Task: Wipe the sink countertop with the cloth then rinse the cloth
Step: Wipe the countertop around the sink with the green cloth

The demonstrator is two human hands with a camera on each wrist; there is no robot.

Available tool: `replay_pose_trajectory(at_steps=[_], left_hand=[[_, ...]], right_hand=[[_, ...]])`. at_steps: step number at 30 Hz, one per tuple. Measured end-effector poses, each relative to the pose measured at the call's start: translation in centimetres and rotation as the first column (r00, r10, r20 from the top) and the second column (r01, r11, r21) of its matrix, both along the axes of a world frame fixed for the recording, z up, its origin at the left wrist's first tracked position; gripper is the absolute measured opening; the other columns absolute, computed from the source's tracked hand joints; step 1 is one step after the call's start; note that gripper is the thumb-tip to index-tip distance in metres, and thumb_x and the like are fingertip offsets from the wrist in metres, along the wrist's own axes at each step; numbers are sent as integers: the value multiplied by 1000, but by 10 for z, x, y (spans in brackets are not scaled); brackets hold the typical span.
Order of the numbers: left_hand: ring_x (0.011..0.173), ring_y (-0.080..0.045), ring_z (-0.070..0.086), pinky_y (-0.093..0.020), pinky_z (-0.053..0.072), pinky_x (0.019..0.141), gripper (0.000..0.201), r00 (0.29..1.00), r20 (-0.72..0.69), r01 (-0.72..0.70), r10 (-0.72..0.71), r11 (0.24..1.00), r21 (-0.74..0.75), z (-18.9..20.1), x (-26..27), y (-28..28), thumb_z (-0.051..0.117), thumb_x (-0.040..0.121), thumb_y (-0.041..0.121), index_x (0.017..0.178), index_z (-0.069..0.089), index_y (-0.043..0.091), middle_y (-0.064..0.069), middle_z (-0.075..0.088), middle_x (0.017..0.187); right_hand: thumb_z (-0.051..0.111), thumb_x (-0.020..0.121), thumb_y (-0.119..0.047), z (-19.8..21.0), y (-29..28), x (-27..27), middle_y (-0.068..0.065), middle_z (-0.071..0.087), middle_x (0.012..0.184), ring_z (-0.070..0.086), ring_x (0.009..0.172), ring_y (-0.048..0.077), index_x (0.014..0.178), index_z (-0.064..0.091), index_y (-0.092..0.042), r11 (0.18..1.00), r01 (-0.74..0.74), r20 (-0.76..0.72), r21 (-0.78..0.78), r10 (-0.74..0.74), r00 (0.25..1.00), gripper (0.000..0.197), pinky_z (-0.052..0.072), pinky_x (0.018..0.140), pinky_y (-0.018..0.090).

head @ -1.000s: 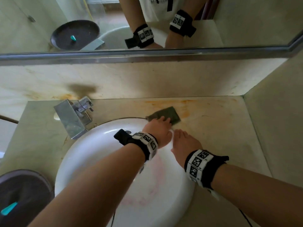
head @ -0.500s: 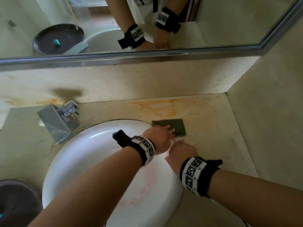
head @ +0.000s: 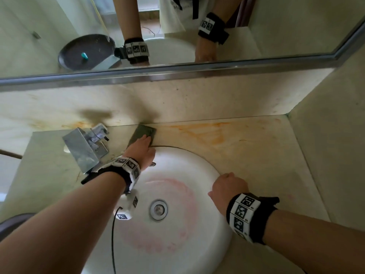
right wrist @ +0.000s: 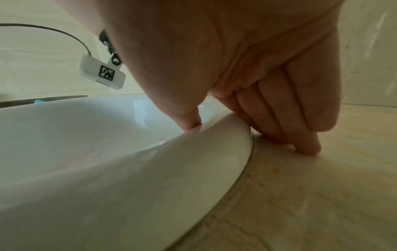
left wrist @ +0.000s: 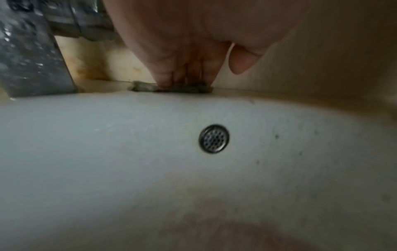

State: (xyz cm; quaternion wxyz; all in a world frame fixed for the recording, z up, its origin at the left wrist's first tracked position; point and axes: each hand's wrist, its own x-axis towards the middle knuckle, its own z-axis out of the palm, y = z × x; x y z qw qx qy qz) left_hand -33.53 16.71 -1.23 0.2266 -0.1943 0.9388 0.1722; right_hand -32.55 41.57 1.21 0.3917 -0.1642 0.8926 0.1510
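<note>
A dark green cloth (head: 141, 133) lies flat on the beige countertop (head: 252, 155), behind the white sink (head: 205, 165), between the faucet and the back wall. My left hand (head: 143, 142) presses it down with straight fingers; in the left wrist view the fingertips (left wrist: 169, 83) sit on the cloth (left wrist: 141, 87) at the wall's foot. My right hand (head: 227, 185) rests on the sink's right rim. In the right wrist view its thumb lies inside the sink (right wrist: 193, 161) and its fingers (right wrist: 307, 146) touch the counter outside. It holds nothing.
A chrome faucet (head: 85, 148) stands just left of the cloth. Orange stains (head: 205, 131) streak the counter to the right. A mirror (head: 276, 22) runs above the backsplash, and a side wall (head: 335, 165) closes the right. A dark round tray (head: 13, 222) sits lower left.
My left hand has slid the cloth left and back, from the counter right of the basin to beside the faucet. My right hand has shifted right along the sink rim.
</note>
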Motion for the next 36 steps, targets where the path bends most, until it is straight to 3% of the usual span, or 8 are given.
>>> replay_pose_trajectory(at_steps=[3,6,10,14,19,21,30,36], left_hand=[[144,-24,26,-31,18,116,51,990,-135,-26,41,994,109,9,-17,4,40,96,17,148,36,12,-3,22,159],[134,-30,38,-35,30,111,44,997,-80,-10,10,1000,5,4,-29,1,39,94,9,136,48,5,-12,34,152],[147,-38,3,-43,15,120,51,983,128,143,-129,984,-108,-22,-30,0,27,100,20,143,32,-7,-20,10,158],[148,-34,0,-41,8,121,54,962,88,262,-259,965,-23,-17,-43,32,23,101,21,148,20,-4,-17,6,160],[139,-27,34,-35,28,115,51,988,-130,78,-80,997,-20,-20,-42,38,46,89,11,140,42,9,-11,36,151],[141,-26,29,-37,25,118,50,983,-107,134,-147,984,-117,-29,-36,24,43,89,11,139,44,8,-12,39,149],[139,-33,26,-41,24,116,45,966,-25,243,-256,940,-241,-38,-9,11,28,99,14,140,46,7,-18,39,147],[145,-28,22,-37,25,117,53,994,-17,109,-112,987,-117,-29,-3,4,32,102,31,148,31,6,-15,20,158]], right_hand=[[34,102,-44,-1,1,2,23,18,156,28,143,31,148,14,7,1000,11,-24,-24,-12,1000,72,29,112,38],[38,100,-47,-5,2,3,21,23,155,32,141,29,148,17,7,999,27,-52,-37,-28,998,75,32,111,36],[36,100,-47,-9,3,2,20,31,151,36,138,29,146,24,5,997,-72,-50,5,72,996,70,35,108,37],[32,103,-38,-1,-3,-21,7,53,135,52,121,25,131,49,-12,973,-183,-114,-141,167,979,42,41,98,36],[31,101,-26,-1,-54,-74,16,5,161,9,148,30,153,9,-7,797,-352,-274,-492,242,931,60,14,121,39],[30,103,-24,-11,-84,-82,13,-3,161,2,149,29,153,4,-7,761,-413,-241,-500,336,911,59,8,121,39],[42,98,-8,-29,-150,-100,8,-2,162,2,149,27,154,5,-7,751,-537,-145,-383,525,838,67,9,119,35],[49,97,-15,-34,-175,-120,5,-9,162,3,149,20,154,-2,-11,678,-624,-152,-389,620,769,77,9,121,31]])
